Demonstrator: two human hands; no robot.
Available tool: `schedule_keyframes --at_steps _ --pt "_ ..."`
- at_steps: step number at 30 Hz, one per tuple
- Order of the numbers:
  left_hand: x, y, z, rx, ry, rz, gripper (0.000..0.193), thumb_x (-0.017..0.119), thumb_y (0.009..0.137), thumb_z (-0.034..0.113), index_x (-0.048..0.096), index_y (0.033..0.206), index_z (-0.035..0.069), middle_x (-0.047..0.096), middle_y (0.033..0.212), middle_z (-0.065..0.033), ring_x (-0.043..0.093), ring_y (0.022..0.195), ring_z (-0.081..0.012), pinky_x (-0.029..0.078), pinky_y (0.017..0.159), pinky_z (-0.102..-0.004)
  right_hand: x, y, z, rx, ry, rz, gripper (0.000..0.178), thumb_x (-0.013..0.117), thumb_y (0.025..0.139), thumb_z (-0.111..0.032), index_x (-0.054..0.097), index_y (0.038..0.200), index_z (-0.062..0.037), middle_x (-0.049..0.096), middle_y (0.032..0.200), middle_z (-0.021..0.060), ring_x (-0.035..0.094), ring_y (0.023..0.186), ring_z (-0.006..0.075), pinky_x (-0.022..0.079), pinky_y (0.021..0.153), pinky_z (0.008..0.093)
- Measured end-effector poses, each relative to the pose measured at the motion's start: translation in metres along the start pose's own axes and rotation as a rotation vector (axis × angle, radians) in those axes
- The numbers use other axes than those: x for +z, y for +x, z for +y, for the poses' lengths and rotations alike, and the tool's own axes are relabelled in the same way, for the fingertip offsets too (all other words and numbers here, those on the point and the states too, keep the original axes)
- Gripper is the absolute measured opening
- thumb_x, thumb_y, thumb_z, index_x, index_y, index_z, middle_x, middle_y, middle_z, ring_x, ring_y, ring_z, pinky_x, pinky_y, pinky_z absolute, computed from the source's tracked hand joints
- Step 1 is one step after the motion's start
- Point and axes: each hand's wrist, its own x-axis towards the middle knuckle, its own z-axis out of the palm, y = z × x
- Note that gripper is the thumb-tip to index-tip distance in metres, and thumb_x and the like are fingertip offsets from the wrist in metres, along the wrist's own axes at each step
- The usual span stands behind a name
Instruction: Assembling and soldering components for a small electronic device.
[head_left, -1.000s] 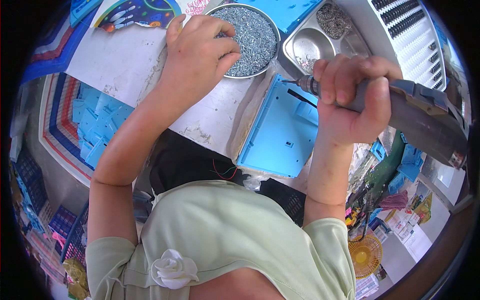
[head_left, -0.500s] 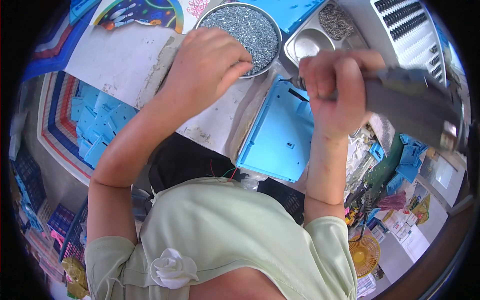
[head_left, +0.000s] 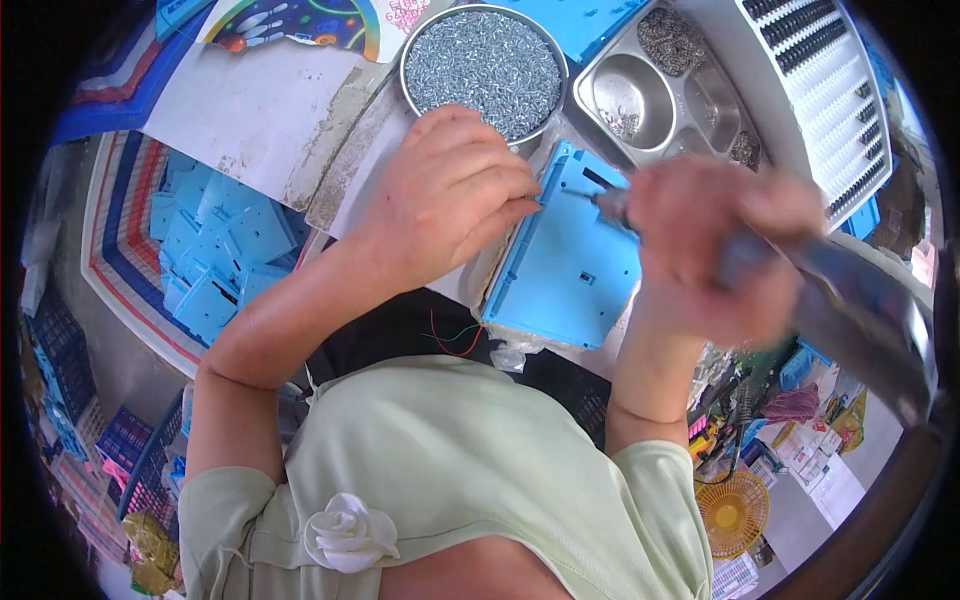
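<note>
A flat blue plastic panel (head_left: 560, 270) lies in front of me on the work surface. At its upper left edge the fingertips of my left hand (head_left: 455, 195) are pinched together; whatever they hold is too small to make out. My right hand (head_left: 715, 245), smeared by motion, is wrapped around a dark power screwdriver (head_left: 860, 300). The thin bit of the screwdriver points left, over the upper part of the panel and toward my left fingertips. Just beyond my left hand stands a round metal bowl (head_left: 485, 75) full of small silvery screws.
A metal compartment tray (head_left: 690, 140) with small metal parts stands at the far right, beside a white rack (head_left: 840, 110) of black pieces. On the left, a striped bag (head_left: 125, 240) holds several blue plastic parts (head_left: 215, 240). A yellow basket (head_left: 733, 515) sits at lower right.
My left hand has come from the screw bowl down to the panel's edge. My right hand has shifted slightly right and nearer, with the screwdriver bit now over the panel.
</note>
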Motion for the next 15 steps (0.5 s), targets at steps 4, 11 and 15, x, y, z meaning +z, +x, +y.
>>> schedule_keyframes --at_steps 4,11,15 --pt "-0.003 -0.006 0.009 -0.028 0.008 -0.016 0.024 0.085 0.074 0.010 0.072 0.095 0.009 0.071 0.093 -0.0043 0.065 0.094 -0.0255 0.045 0.103 -0.0485 0.008 -0.011 -0.020 -0.062 0.085 -0.031 0.040 0.053 0.104 -0.048 0.053 0.121 -0.0115 0.052 0.070 -0.0046 0.048 0.056 0.0100 0.044 0.062 0.0318" --pt "-0.006 -0.008 0.014 0.018 -0.039 -0.030 0.023 0.085 0.074 0.011 0.073 0.094 0.010 0.071 0.091 -0.0030 0.065 0.093 -0.0236 0.045 0.103 -0.0488 0.019 0.002 -0.025 -0.099 0.100 -0.155 0.039 0.054 0.104 -0.046 0.055 0.119 -0.0107 0.052 0.068 -0.0035 0.048 0.055 0.0102 0.043 0.060 0.0316" --pt "-0.010 -0.015 0.020 0.034 -0.107 -0.025 0.022 0.085 0.076 0.010 0.073 0.093 0.009 0.071 0.091 -0.0034 0.066 0.090 -0.0244 0.046 0.103 -0.0486 0.033 -0.024 -0.031 0.010 0.118 0.057 0.037 0.055 0.103 -0.044 0.055 0.116 -0.0097 0.052 0.067 -0.0024 0.048 0.054 0.0107 0.044 0.058 0.0328"
